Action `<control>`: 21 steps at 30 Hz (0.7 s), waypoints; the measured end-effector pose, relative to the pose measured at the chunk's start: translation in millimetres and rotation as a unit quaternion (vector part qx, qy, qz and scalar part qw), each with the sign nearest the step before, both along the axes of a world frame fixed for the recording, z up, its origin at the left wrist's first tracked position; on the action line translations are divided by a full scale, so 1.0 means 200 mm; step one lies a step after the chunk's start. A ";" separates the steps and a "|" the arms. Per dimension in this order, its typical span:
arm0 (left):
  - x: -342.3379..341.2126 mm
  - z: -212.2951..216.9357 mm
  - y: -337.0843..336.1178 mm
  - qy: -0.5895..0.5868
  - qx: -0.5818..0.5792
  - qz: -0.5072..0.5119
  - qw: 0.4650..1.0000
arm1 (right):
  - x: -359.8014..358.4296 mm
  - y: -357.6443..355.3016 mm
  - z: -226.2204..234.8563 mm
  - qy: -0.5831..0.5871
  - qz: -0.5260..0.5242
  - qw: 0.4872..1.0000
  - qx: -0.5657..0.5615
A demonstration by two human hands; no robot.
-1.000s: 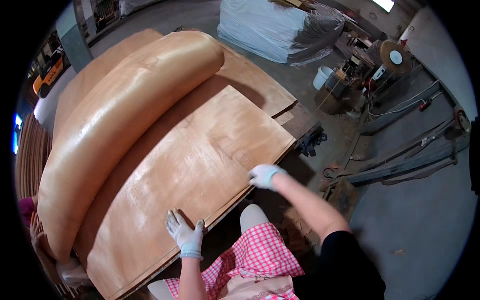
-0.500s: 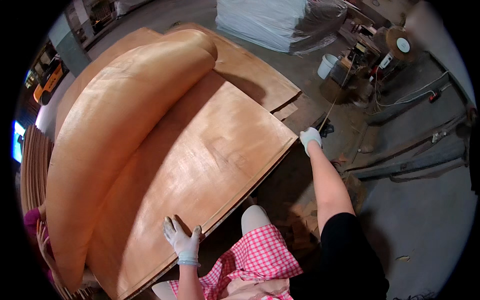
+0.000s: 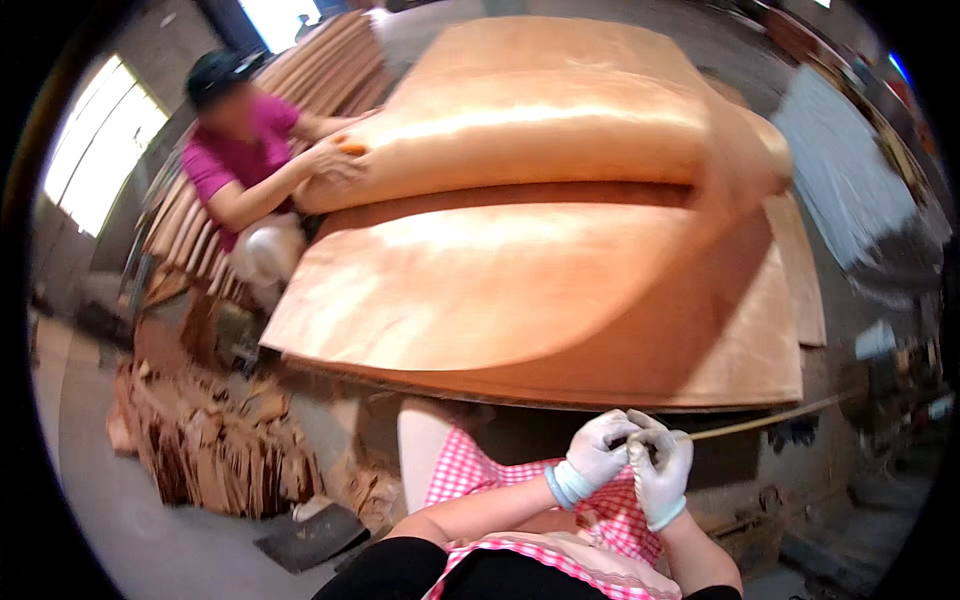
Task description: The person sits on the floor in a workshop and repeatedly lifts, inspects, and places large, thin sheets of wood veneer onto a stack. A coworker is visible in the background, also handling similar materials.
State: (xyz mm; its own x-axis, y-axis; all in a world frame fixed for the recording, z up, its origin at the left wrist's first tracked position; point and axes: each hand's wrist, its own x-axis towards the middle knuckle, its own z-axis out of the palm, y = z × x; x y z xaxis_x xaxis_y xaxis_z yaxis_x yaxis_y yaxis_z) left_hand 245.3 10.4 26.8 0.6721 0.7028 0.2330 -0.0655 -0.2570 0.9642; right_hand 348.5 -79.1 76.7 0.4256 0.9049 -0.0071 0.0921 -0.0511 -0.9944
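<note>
My left hand (image 3: pixel 600 448), in a white glove, is closed with its fingertips against my right hand (image 3: pixel 660 470). The right hand, gloved too, pinches a narrow tan strip of tape (image 3: pixel 760 421) that stretches away to the right. The tape's end seems to lie between both hands' fingers, but they partly hide it. Just beyond my hands lies a large thin wood veneer sheet (image 3: pixel 480 290) on a low stack, its near edge slightly curved. Behind it a big roll of veneer (image 3: pixel 540 135) bulges across the stack.
At left a person (image 3: pixel 240 160) in a purple shirt has hands on the roll's end. Piled brown veneer scraps (image 3: pixel 215 440) stand on the floor at lower left. A plastic-wrapped stack (image 3: pixel 840 160) and a white bucket (image 3: pixel 875 340) are at right.
My view has turned left. My left hand has left the veneer sheet and joined my right hand, which has come back near my body with the tape.
</note>
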 end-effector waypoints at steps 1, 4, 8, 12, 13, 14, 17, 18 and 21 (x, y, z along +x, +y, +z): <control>-0.06 0.00 0.00 -0.032 -0.057 0.021 0.998 | -0.04 0.02 0.03 0.023 0.020 0.999 -0.019; -0.29 0.04 0.11 -0.079 -0.128 0.111 0.982 | -0.18 0.15 0.09 0.025 0.014 0.999 0.015; -0.79 -0.12 0.53 -0.103 -0.253 0.365 0.890 | 0.14 0.20 -0.12 -0.389 0.035 0.915 -0.101; -1.64 -0.34 1.09 0.120 -0.079 0.597 0.789 | 0.52 0.05 -0.29 -0.353 0.037 0.917 -0.184; -1.88 -0.39 1.21 0.129 -0.072 0.623 0.768 | 0.63 0.02 -0.31 -0.347 0.044 0.910 -0.222; -2.15 -0.45 1.29 0.118 -0.084 0.658 0.739 | 0.68 0.00 -0.32 -0.336 0.055 0.904 -0.260; -2.49 -0.46 1.41 0.185 -0.046 0.674 0.714 | 0.76 -0.01 -0.25 -0.410 0.041 0.856 -0.312; -2.46 -0.47 1.44 0.260 -0.064 0.652 0.710 | 0.81 -0.03 -0.27 -0.434 0.033 0.837 -0.330; -2.55 -0.58 1.43 0.407 -0.022 0.608 0.681 | 0.79 0.09 -0.29 -0.440 0.022 0.816 -0.376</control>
State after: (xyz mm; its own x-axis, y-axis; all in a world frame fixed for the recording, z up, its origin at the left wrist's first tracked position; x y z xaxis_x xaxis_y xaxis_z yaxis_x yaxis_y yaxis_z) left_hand -265.1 296.1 -89.9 -0.5186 0.8500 0.0922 0.7317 0.3854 0.5621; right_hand 507.2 -60.4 18.1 0.5323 0.8001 -0.2765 0.7708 -0.5932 -0.2325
